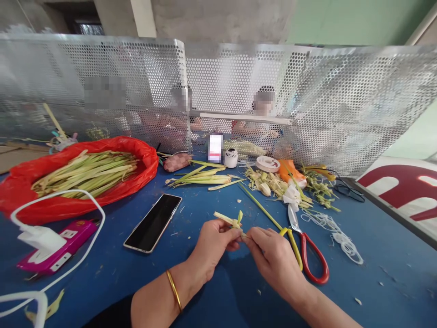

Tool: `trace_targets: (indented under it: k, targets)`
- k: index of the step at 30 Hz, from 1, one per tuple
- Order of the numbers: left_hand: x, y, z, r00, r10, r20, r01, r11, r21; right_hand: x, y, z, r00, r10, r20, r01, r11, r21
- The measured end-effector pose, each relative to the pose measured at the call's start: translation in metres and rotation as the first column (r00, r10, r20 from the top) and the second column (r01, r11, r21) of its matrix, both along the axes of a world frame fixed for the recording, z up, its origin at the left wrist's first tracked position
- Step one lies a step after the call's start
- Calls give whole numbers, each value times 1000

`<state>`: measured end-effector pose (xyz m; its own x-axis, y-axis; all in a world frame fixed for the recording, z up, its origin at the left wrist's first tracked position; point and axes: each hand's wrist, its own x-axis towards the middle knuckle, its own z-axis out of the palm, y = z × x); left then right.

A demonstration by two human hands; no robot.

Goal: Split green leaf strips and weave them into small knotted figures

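Note:
A small piece of folded pale-green plant leaf (235,222) is held between both hands near the middle of the blue table. My left hand (213,243), with a gold bangle at its wrist, pinches the piece from the left and below. My right hand (273,253) has its fingers closed on the piece's thin lower right end. Just beyond my right hand lie scissors with red handles (304,257) and a yellow-green strip (261,205) that reaches the yellow loop beside them. A black phone (153,223) rests left of my left hand.
A red bag (146,159) of long leaves and a magenta power strip (61,246) with white cable are left. Leaf strips (205,176), scraps (269,182), tape (267,164) and white string (344,243) lie beyond or right. People sit behind a perforated metal screen (235,77).

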<state>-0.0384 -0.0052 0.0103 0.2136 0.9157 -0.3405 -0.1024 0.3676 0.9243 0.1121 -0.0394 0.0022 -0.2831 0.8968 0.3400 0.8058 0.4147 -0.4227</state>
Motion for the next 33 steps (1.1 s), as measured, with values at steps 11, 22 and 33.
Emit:
trace_targets:
  k: [11,22,33]
  targets:
    - [-5,0,12,976,-95,196,70,989,133,-16,6,-8,550,-383,-742,-213,795,-568]
    - [1,-5,9,959,-178,222,165,984,73,-29,-4,-7,126,-518,-846,-461,724,-512]
    - [-1,-3,7,982,6,186,-12,1000,29,-32,-13,6,358,-353,-864,-422,765,-487]
